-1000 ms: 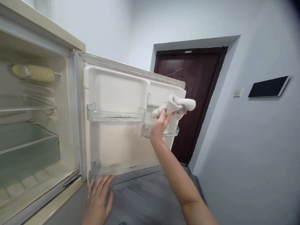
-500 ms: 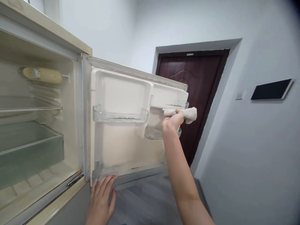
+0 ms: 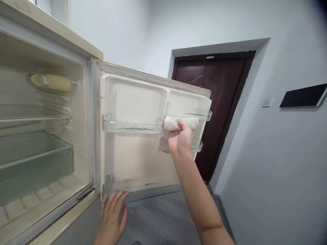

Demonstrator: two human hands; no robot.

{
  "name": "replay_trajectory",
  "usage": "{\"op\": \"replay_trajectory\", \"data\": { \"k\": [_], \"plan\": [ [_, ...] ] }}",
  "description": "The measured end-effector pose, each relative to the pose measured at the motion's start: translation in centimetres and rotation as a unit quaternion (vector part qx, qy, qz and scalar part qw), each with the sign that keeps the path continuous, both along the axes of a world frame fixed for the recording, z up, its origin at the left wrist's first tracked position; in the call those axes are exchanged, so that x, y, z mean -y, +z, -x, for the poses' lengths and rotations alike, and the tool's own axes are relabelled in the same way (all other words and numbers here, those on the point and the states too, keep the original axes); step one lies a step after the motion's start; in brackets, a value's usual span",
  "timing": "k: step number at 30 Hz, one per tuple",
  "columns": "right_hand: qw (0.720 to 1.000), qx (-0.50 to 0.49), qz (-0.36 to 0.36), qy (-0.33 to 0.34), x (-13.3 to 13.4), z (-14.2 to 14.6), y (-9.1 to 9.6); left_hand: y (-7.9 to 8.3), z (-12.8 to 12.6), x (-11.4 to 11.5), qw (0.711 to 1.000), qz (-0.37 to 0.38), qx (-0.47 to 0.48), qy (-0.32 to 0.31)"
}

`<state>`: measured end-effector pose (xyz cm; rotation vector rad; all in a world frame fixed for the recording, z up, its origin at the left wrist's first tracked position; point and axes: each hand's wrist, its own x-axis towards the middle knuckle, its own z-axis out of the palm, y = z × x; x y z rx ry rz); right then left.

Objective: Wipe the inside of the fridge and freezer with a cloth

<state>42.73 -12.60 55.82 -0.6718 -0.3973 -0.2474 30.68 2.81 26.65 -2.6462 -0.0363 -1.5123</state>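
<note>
The fridge door (image 3: 139,154) hangs wide open, its white inner side facing me. My right hand (image 3: 181,137) is closed on a folded white cloth (image 3: 173,123), just below the upper right door shelf (image 3: 204,114) and above the lower right one (image 3: 196,146). Whether the cloth presses on the door liner, I cannot tell. My left hand (image 3: 112,212) lies with its fingers stretched out over the front of the bottom door shelf (image 3: 153,193), at its left end. A clear shelf (image 3: 130,128) crosses the door's left half.
To the left is the fridge interior, with a glass shelf (image 3: 35,119), a greenish clear drawer (image 3: 38,170) and a yellowish lamp housing (image 3: 55,82). Behind the fridge door stands a dark red room door (image 3: 222,88). A light switch (image 3: 267,102) and a black panel (image 3: 304,96) are on the right wall.
My right hand has moved left with the cloth, from near the door's outer edge to the middle of the right-hand shelves. My left hand has stayed in place. The view has shifted slightly.
</note>
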Motion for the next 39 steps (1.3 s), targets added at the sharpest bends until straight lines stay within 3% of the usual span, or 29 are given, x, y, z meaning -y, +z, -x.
{"op": "replay_trajectory", "data": {
  "k": [2, 4, 7, 10, 14, 17, 20, 27, 30, 34, 39],
  "plan": [
    [1.000, 0.006, 0.010, -0.019, 2.0, 0.8, -1.2, -0.2, 0.0, -0.1, 1.000, 0.008, -0.005, -0.002],
    [0.991, 0.035, 0.064, -0.116, 4.1, 1.3, -2.8, -0.3, 0.1, -0.2, 1.000, 0.021, -0.010, 0.000],
    [0.937, 0.060, 0.206, -0.275, 6.8, 1.2, -4.8, -0.2, 0.2, -0.2, 1.000, 0.026, -0.012, 0.000],
    [0.847, 0.132, 0.390, -0.337, 8.3, 0.1, -5.4, -0.1, 0.3, -0.1, 1.000, 0.020, -0.006, -0.004],
    [0.713, 0.306, 0.545, -0.318, 7.6, -2.5, -3.6, 0.0, 0.4, -0.1, 0.999, 0.032, 0.000, -0.007],
    [0.627, 0.318, 0.661, -0.262, 6.2, -4.3, -1.6, 0.0, 0.6, -0.1, 0.999, 0.035, -0.007, -0.008],
    [0.535, 0.297, 0.751, -0.247, 5.3, -5.2, -0.2, 0.1, 0.8, -0.1, 0.999, 0.032, -0.020, -0.008],
    [0.373, 0.332, 0.844, -0.193, 6.0, -5.3, 1.5, 0.0, 0.6, -0.1, 0.997, 0.069, -0.039, -0.015],
    [0.316, 0.385, 0.837, -0.226, 6.7, -6.3, 1.9, 0.0, 0.6, -0.1, 0.995, 0.076, -0.054, -0.018],
    [0.294, 0.410, 0.804, -0.317, 8.5, -8.4, 1.8, -0.1, 0.5, 0.0, 0.994, 0.086, -0.061, -0.021],
    [0.267, 0.400, 0.792, -0.375, 11.9, -10.2, 1.5, 0.0, 0.3, 0.1, 0.993, 0.096, -0.063, -0.028]
  ]
}}
